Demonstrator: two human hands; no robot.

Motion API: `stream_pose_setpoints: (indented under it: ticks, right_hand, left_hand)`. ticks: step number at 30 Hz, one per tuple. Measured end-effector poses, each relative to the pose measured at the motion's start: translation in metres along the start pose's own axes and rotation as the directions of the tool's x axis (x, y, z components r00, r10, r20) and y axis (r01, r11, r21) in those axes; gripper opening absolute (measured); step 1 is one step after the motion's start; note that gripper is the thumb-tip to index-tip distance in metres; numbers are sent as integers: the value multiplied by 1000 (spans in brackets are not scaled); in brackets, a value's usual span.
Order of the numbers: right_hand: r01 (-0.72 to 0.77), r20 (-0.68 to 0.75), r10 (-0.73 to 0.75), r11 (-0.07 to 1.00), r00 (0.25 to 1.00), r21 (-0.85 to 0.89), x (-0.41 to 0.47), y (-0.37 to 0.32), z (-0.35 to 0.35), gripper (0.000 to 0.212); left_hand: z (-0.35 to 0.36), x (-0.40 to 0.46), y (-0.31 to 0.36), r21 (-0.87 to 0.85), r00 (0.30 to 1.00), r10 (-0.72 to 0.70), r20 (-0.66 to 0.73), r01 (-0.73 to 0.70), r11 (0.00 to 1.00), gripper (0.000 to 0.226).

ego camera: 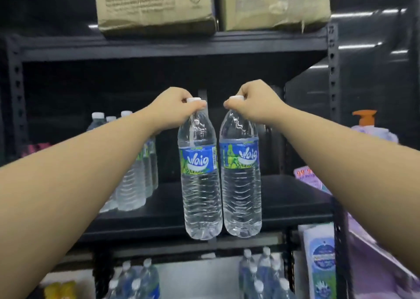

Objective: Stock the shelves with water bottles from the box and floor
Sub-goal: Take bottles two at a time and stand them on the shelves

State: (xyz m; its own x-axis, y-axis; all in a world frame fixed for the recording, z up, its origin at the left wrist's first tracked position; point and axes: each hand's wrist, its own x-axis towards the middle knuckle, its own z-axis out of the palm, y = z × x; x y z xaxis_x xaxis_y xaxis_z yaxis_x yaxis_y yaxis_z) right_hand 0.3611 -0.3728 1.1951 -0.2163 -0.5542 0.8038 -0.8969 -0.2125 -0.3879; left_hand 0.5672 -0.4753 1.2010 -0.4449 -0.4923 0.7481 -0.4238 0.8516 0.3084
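Note:
Two large clear water bottles with blue labels hang side by side in front of the black shelf (284, 198). My left hand (175, 107) grips the left bottle (201, 185) by its white cap and neck. My right hand (256, 104) holds the right bottle (242, 185) the same way. Both bottle bases hover at the shelf's front edge, close to each other. Several smaller water bottles (136, 176) stand on the shelf's left side, partly hidden by my left forearm.
Two cardboard boxes (156, 5) sit on the shelf above. More water bottles (261, 273) stand below, on the lower level. A purple pump bottle with an orange top (366, 121) and packaged goods (320, 260) are at the right. Shelf uprights (333, 75) frame the bay.

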Motion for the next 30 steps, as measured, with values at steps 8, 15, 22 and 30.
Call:
stream_pose_setpoints:
  ticks: [8, 15, 22, 30]
  right_hand:
    - [-7, 21, 7, 1000, 1000, 11, 68, 81, 22, 32]
    - [-61, 36, 56, 984, 998, 169, 93, 130, 53, 41]
    - [-79, 64, 60, 932, 996, 354, 78, 141, 65, 55]
    - [-11, -104, 58, 914, 993, 406, 26, 137, 90, 44]
  left_hand:
    - [66, 79, -13, -8, 998, -55, -4, 55, 998, 35]
    - [127, 110, -41, -127, 989, -124, -80, 113, 985, 38]
    - [172, 100, -59, -520, 975, -216, -47, 160, 839, 33]
    - [192, 72, -75, -624, 961, -233, -149, 91, 776, 45]
